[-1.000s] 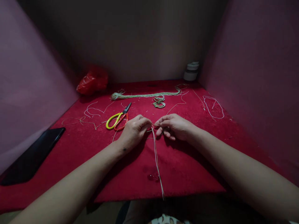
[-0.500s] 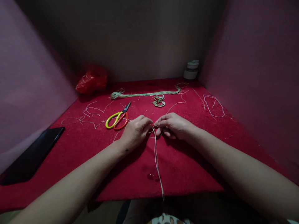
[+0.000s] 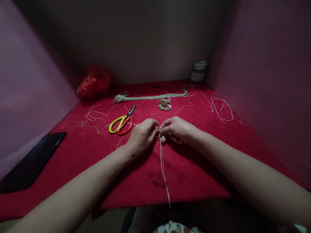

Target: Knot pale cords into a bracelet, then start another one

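Observation:
Thin pale cord (image 3: 162, 161) hangs in several strands from between my hands, over the red cloth and down past the table's front edge. My left hand (image 3: 143, 133) is closed, thumb and forefinger pinching the cord near its upper end. Close beside it, almost touching, my right hand (image 3: 177, 129) pinches the same cord with thumb and forefinger, its other fingers curled beneath. The small crossing of strands at the fingertips is partly hidden. Left of my left hand lie scissors (image 3: 122, 123) with one yellow and one red handle, their blades closed and pointing away.
A long bundle of pale green cords (image 3: 150, 97) lies at the back, with a braided coil (image 3: 165, 104) before it. Loose cord (image 3: 222, 108) lies on the right. A red plastic bag (image 3: 94, 82), a white lidded container (image 3: 199, 71) and a black flat object (image 3: 34, 161) sit around the red-covered table (image 3: 194, 181).
My right fingertips have shifted slightly left, closer to my left hand, on the cord. The whole view has drifted a little; the things on the table lie as before.

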`<state>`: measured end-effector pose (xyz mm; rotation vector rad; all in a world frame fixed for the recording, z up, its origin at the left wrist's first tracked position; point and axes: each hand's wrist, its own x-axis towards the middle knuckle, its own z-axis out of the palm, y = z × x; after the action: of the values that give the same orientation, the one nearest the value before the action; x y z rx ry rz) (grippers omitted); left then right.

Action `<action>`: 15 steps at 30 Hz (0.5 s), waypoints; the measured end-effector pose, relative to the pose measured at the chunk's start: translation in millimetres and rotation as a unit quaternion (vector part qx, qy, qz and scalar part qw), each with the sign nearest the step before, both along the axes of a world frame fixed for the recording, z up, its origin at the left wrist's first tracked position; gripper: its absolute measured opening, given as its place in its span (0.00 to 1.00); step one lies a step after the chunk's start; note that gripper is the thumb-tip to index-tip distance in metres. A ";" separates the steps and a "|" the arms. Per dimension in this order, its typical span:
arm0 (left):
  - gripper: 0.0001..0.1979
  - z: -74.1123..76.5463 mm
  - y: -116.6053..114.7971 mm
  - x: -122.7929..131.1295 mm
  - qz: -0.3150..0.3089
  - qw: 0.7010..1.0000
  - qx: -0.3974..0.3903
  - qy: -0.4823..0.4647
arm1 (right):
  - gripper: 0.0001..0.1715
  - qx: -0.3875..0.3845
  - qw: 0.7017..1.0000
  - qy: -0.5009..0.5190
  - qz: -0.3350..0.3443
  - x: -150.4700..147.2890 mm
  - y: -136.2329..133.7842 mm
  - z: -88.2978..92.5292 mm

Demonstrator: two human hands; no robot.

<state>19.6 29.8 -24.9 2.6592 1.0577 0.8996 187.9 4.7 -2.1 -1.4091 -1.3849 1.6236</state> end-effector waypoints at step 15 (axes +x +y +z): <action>0.13 19.9 -20.2 -14.5 -0.159 0.961 0.027 0.223 | 0.08 0.023 0.997 0.034 -0.061 6.4 1.2 -4.0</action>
<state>5.2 9.6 -5.0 3.0365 0.6391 0.2778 194.3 6.0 -6.1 -1.3713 -1.2644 1.5366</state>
